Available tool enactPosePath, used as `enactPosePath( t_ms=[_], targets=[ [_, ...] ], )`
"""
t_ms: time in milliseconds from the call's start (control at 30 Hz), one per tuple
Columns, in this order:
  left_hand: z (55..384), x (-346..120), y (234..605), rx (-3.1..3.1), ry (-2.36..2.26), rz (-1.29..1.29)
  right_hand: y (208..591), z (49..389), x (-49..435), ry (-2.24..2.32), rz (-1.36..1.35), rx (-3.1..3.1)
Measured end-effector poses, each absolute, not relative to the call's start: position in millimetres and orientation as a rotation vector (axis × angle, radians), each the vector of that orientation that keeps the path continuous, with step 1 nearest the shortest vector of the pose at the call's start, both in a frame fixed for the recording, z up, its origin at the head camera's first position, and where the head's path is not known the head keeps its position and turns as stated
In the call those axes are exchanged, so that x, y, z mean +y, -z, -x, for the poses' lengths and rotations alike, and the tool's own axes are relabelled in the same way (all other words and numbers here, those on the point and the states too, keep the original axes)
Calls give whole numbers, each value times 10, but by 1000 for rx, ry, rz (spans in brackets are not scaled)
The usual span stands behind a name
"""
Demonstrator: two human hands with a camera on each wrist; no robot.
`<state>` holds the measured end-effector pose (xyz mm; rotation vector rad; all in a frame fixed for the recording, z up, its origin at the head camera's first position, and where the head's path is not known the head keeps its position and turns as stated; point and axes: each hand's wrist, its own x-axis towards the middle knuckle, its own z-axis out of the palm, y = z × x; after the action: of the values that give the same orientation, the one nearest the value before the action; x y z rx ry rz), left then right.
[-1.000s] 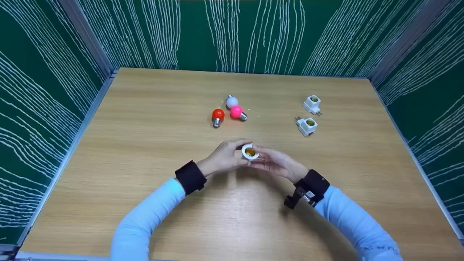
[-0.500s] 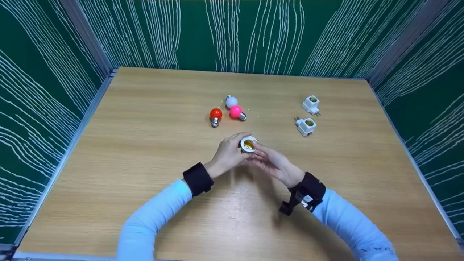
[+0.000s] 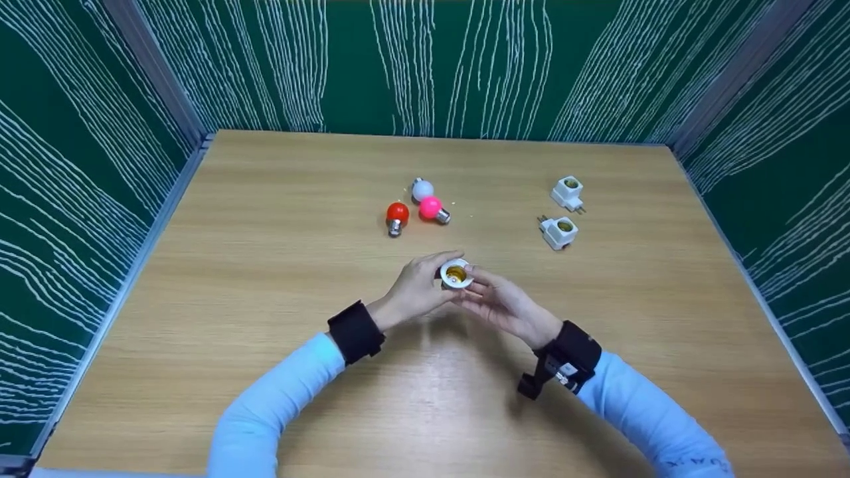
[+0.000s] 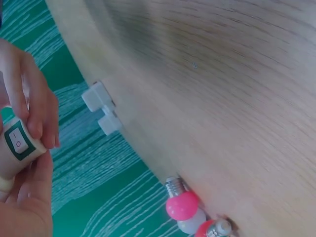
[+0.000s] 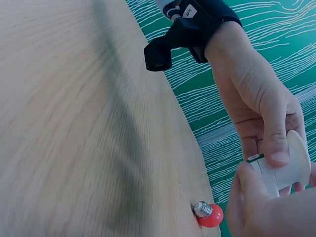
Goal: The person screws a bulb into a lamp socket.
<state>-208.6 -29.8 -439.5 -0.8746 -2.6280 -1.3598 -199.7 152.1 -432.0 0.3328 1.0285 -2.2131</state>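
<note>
In the head view a white lamp socket is held above the table, its round brass-coloured mouth turned up toward the head. My left hand grips it from the left with thumb and fingers. From the right, my right hand holds it too, the thumb near the rim. A rocker switch marked with a line and a circle shows on the socket's side in the left wrist view. In the right wrist view the left thumb lies along the white socket body, and the right hand partly covers it.
Beyond the hands lie a red bulb, a pink bulb and a white bulb, close together. Two white plug-in lamp sockets with prongs lie at the back right. Green panels with white lines enclose the wooden table.
Both hands, with the socket between them, shifted slightly away and then partly back toward the person. The socket's mouth has tipped a little. Bulbs and the other sockets stay where they were.
</note>
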Motion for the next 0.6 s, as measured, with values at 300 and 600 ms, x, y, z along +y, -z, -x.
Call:
enactPosePath(
  t_ms=[300, 600],
  targets=[
    [2101, -236, 4435, -2594, 1428, 824, 4310, 1970, 1524, 2263, -371, 1013],
    [2094, -188, 4478, -2512, 1441, 738, 4275, 1922, 1491, 2340, -364, 962]
  ],
)
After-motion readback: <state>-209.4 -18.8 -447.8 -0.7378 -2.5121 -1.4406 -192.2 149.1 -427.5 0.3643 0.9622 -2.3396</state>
